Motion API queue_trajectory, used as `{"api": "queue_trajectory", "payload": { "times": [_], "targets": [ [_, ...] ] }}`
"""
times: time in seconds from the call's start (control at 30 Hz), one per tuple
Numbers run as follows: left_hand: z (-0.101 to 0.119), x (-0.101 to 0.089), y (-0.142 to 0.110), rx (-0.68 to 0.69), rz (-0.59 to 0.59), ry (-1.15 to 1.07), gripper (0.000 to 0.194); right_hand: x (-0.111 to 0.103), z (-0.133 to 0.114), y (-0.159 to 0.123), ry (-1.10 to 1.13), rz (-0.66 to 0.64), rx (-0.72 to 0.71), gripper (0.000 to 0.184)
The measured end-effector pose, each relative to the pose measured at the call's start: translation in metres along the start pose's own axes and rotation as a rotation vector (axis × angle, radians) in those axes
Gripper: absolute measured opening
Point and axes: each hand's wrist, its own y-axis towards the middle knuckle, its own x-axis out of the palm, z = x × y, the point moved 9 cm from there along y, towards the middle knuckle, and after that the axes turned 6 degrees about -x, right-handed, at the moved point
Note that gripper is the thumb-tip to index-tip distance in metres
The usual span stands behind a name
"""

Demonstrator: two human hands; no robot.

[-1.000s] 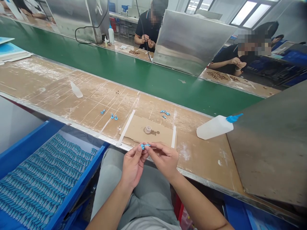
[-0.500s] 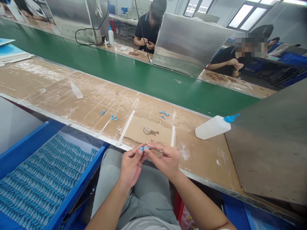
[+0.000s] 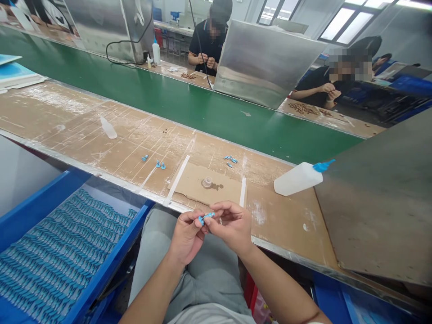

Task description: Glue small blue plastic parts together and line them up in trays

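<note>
My left hand [image 3: 186, 235] and my right hand [image 3: 230, 226] meet over my lap at the bench's near edge. Both pinch one small blue plastic part [image 3: 204, 218] between their fingertips. Just beyond them a brown cardboard pad [image 3: 192, 183] lies on the bench with a small clear cap [image 3: 207, 182] on it. Loose blue parts [image 3: 231, 160] lie behind the pad, and two more small groups of blue parts [image 3: 160, 165] lie to its left.
A white squeeze bottle with a blue nozzle [image 3: 297, 178] lies on its side to the right. A blue bin [image 3: 101, 270] at lower left holds rows of blue parts. A green conveyor belt [image 3: 189, 105] runs behind the bench. Two people work across it. A grey panel [image 3: 381, 202] leans at right.
Both hands have dropped slightly toward my lap with the blue part still pinched between them. The part now points more to the right.
</note>
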Motion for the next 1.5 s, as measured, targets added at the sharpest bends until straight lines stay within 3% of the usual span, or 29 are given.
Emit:
{"api": "queue_trajectory", "payload": {
  "times": [0.27,0.4,0.6,0.73,1.03,1.2,1.37,1.5],
  "targets": [
    [0.003,0.019,-0.008,0.004,-0.153,0.034,0.018,0.011,0.011,-0.002,0.186,-0.114,0.123,0.019],
    [0.005,0.023,-0.012,0.015,-0.165,0.022,0.019,0.018,0.013,-0.004,0.242,-0.186,0.163,0.021],
    [0.009,0.022,-0.017,0.037,-0.162,0.076,0.013,0.014,0.016,-0.005,0.269,-0.147,0.167,0.042],
    [0.009,0.017,-0.021,0.019,-0.204,0.095,0.010,0.019,0.015,-0.009,0.317,-0.156,0.164,0.043],
    [0.009,0.008,-0.027,0.003,-0.140,0.021,0.017,0.037,-0.002,-0.007,0.202,-0.206,0.094,0.029],
    [0.013,0.001,-0.034,0.000,-0.076,0.017,0.019,0.047,-0.010,-0.009,0.121,-0.238,0.067,0.031],
    [0.013,0.004,-0.039,-0.006,-0.151,-0.042,0.025,0.055,-0.003,-0.017,0.181,-0.176,0.145,0.028],
    [0.011,-0.002,-0.043,-0.041,-0.103,-0.065,0.029,0.061,-0.003,-0.020,0.214,-0.132,0.149,0.026]
  ]
}}
